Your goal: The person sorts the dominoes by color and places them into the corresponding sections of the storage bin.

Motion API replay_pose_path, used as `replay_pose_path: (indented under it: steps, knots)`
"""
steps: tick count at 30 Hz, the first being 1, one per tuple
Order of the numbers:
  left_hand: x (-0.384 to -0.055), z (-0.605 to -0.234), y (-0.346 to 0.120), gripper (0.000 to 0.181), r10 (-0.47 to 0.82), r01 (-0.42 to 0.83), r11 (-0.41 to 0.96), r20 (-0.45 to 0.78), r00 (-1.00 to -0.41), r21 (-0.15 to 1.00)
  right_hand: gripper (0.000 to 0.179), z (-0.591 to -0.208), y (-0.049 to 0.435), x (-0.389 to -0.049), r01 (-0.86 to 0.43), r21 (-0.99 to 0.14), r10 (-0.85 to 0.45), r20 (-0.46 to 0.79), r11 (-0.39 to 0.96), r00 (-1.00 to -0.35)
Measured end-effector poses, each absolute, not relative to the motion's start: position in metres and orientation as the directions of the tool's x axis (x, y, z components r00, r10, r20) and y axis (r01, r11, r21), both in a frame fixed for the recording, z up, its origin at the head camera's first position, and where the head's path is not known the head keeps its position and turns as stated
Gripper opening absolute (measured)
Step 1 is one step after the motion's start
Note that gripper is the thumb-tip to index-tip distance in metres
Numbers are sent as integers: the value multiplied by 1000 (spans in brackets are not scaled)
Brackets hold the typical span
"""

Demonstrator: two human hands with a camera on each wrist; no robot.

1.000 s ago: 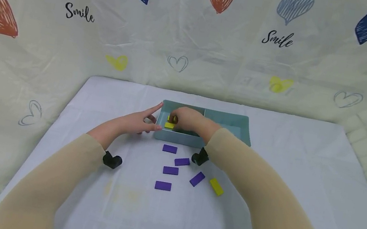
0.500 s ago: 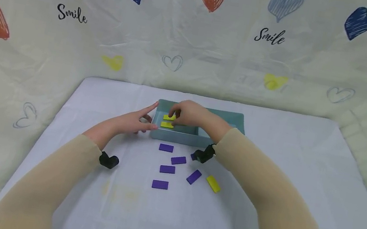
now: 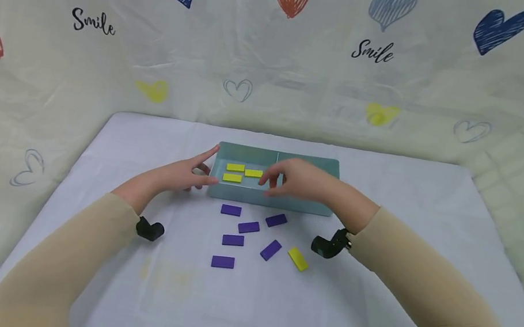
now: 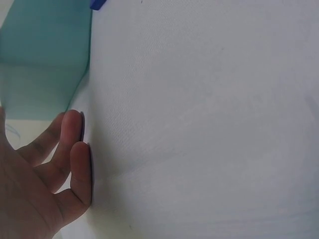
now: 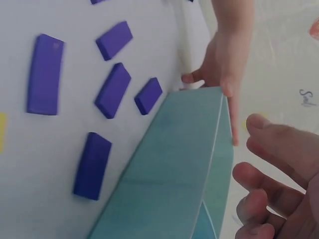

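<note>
Three yellow blocks (image 3: 235, 167) in teal tray (image 3: 271, 199)

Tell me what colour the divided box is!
The divided box is teal, best seen in the right wrist view.

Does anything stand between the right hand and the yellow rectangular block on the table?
The teal rectangular box's front wall stands between right hand and yellow block; a purple rectangular block lies near that line.

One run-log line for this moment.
left hand: touching teal rectangular tray; right hand: empty, over tray; yellow rectangular blocks: three inside, one outside; purple rectangular blocks: six outside
</note>
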State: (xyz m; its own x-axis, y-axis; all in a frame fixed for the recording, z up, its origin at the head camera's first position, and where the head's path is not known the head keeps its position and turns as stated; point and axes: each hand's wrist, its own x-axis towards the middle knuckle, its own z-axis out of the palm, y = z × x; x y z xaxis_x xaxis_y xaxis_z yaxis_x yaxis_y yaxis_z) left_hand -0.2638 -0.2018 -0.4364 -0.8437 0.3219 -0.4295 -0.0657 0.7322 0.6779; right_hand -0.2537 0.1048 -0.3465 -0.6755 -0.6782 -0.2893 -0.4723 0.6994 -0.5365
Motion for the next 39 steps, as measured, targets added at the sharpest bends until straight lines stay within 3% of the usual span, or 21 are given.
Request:
replay_pose_path:
  steps: [13, 31, 39]
  knots:
    - [-263, -436, -205, 93, 340, -51, 725, -421, -841, 687, 24, -351, 157, -209, -406, -605, -677, -322, 685, -662]
    - [-262, -434, -204, 93, 346, -58, 715, -425, -836, 696, 22, -402, 175, -180, -332, -529, -587, -438, 781, -681]
    - [-263, -435, -204, 93, 345, -53, 723, -426, -836, 689, 33, -419, 174, -174, -309, -447, -513, -464, 840, -723]
